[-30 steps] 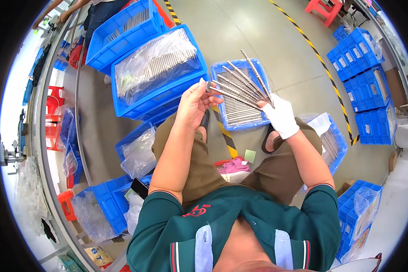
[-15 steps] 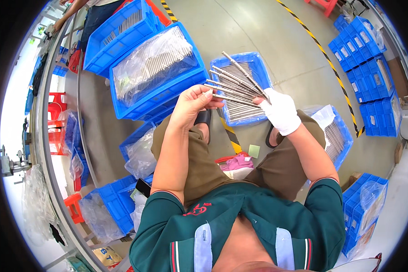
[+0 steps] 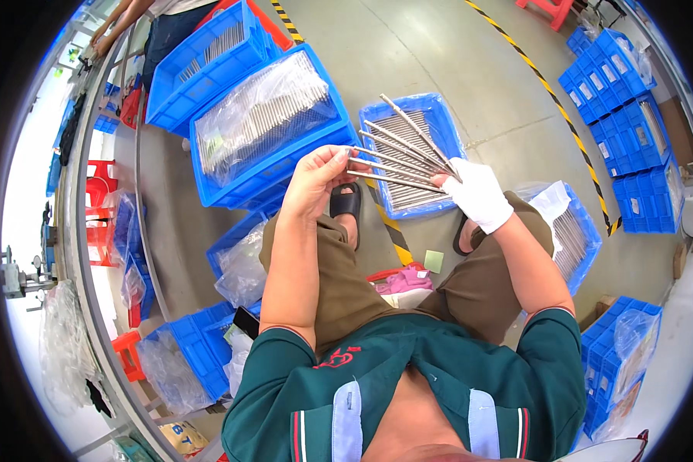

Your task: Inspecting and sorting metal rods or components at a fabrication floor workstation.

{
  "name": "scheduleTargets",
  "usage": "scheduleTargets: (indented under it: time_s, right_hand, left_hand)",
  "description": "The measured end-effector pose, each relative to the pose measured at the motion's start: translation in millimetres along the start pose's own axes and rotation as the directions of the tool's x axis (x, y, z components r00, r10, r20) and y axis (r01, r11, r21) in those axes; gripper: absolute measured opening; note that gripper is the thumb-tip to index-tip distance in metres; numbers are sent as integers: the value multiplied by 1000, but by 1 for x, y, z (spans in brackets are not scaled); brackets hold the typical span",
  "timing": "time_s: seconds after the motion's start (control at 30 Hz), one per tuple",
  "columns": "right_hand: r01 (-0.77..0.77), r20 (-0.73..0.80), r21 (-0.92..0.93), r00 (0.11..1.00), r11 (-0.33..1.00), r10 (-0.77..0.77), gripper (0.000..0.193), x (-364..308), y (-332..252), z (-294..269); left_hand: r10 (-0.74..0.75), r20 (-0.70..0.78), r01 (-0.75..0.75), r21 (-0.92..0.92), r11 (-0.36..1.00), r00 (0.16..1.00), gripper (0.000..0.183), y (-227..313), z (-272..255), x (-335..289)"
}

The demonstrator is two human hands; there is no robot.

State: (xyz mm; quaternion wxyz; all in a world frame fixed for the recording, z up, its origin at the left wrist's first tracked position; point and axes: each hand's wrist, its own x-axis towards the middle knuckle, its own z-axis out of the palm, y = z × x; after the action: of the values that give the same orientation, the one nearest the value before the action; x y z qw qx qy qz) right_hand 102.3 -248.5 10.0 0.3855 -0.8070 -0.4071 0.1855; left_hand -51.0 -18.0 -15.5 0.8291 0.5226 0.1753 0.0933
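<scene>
In a white glove with the fingertips bare, my right hand [image 3: 479, 194] is closed around one end of several thin metal rods [image 3: 408, 146]. They fan out from it toward the upper left. My bare left hand [image 3: 313, 183] is at the far ends of the lower rods, with thumb and forefinger pinched on the tip of one; its other fingers are curled. Below the fan, a blue crate [image 3: 453, 123] lined with clear plastic stands on the floor, holding rows of similar rods.
Stacked blue crates [image 3: 200, 181] of plastic-covered rods stand at the left, near another person's arm [image 3: 123, 23]. By my right knee is another crate [image 3: 593, 250] of rods. More crates [image 3: 645, 199] line the right wall. A pink cloth [image 3: 408, 280] lies between my legs.
My left hand has shifted slightly left and its fingers have closed in at the rod tips. The fan has tilted a little, still held in my right hand.
</scene>
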Motion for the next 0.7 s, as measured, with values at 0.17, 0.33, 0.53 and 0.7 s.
scheduleTargets:
  time_s: [0.17, 0.33, 0.53, 0.7]
  right_hand:
    - [41, 13, -50, 999, 998, -40, 24, 1, 0, -2]
    - [-44, 78, 5, 996, 999, 44, 26, 1, 1, 0]
    - [-88, 114, 42, 990, 995, 83, 30, 0, 0, 4]
    - [-103, 172, -28, 979, 994, 106, 31, 1, 1, 3]
  left_hand:
    - [13, 7, -13, 43, 999, 1000, 24, 3, 2, 2]
    - [-47, 54, 42, 90, 995, 997, 23, 2, 3, 4]
    - [-64, 20, 59, 177, 983, 998, 24, 6, 2, -1]
    - [6, -82, 5, 131, 991, 997, 24, 10, 2, -2]
